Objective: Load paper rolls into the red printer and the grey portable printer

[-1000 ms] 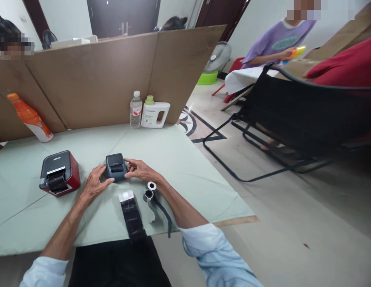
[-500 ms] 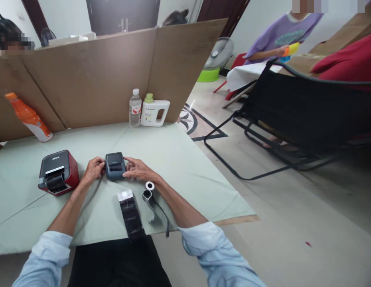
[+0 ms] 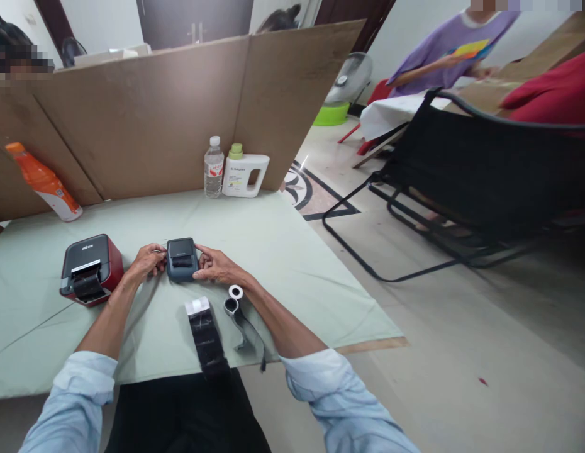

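Observation:
A small dark blue-grey label printer [image 3: 182, 267] lies on the pale green tablecloth in front of me. My right hand [image 3: 217, 264] grips its right side, forefinger near the top corner and thumb lower down. At its left edge, my left hand [image 3: 150, 259] has the fingers pinched together; what they hold, if anything, is hidden. A strip of black labels [image 3: 207, 340] with a white end runs toward the table's front edge. By my right forearm lie a small white roll [image 3: 235, 292] and a partly unwound grey-black roll [image 3: 231, 306].
A larger red-and-black printer [image 3: 92, 270] stands at left. Along the cardboard screen [image 3: 155, 126] are an orange bottle [image 3: 44, 182], a clear water bottle [image 3: 214, 170] and a white jug [image 3: 245, 176]. Right of the table stands a black folding chair [image 3: 481, 163]; people sit beyond.
Both hands stay at the small printer, with only slight finger shifts on the left. At the far right, the person in purple has moved the colourful object in their hand.

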A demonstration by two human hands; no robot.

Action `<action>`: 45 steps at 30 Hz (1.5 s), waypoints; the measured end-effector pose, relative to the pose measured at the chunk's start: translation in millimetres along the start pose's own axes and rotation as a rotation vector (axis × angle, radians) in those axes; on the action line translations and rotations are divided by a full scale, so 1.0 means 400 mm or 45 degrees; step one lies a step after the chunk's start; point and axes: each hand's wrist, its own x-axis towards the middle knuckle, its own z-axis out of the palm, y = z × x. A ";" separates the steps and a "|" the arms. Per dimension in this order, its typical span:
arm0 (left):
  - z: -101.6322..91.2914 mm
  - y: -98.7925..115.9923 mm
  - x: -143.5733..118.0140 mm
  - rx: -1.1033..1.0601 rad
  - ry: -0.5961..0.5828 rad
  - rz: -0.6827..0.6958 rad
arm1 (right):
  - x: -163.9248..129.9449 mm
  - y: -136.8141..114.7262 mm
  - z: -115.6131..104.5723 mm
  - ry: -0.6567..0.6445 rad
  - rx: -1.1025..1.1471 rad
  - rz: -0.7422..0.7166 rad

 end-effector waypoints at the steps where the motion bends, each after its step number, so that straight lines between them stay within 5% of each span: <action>1: 0.000 0.001 0.001 0.002 0.000 -0.008 | 0.001 0.002 -0.001 0.000 -0.005 -0.009; 17: 0.016 -0.014 0.018 0.152 0.100 -0.082 | 0.001 -0.008 0.003 -0.022 -0.054 -0.040; 39: -0.023 -0.013 0.008 -0.021 -0.203 -0.065 | -0.011 -0.032 0.008 -0.036 -0.156 -0.030; 45: -0.007 -0.007 0.021 0.123 -0.119 -0.094 | -0.011 -0.024 0.006 -0.027 -0.152 -0.047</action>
